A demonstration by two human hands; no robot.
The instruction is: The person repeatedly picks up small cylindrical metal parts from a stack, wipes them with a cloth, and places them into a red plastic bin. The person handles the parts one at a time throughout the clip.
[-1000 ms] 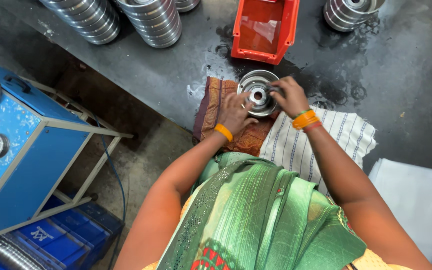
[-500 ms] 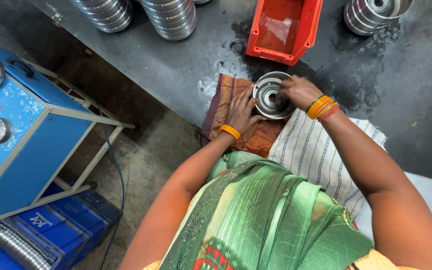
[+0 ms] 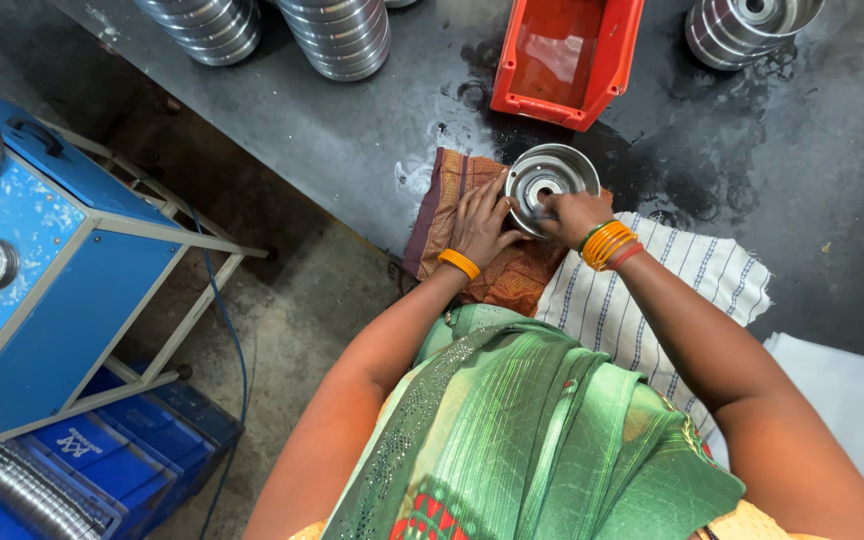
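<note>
Evidently stiff, weighty and oil-slick, the metal disc (image 3: pixel 550 180) is steadied at its rim by the flat left hand (image 3: pixel 479 222); the right hand (image 3: pixel 570 213) pinches its hub.

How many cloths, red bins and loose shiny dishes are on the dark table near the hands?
Cloths: 2, a brown cloth and a striped white cloth.
Red bins: 1, the red bin.
Loose shiny dishes: 1, the round metal dish, with the left hand beside it and the right hand on it.
Total: 4.
</note>
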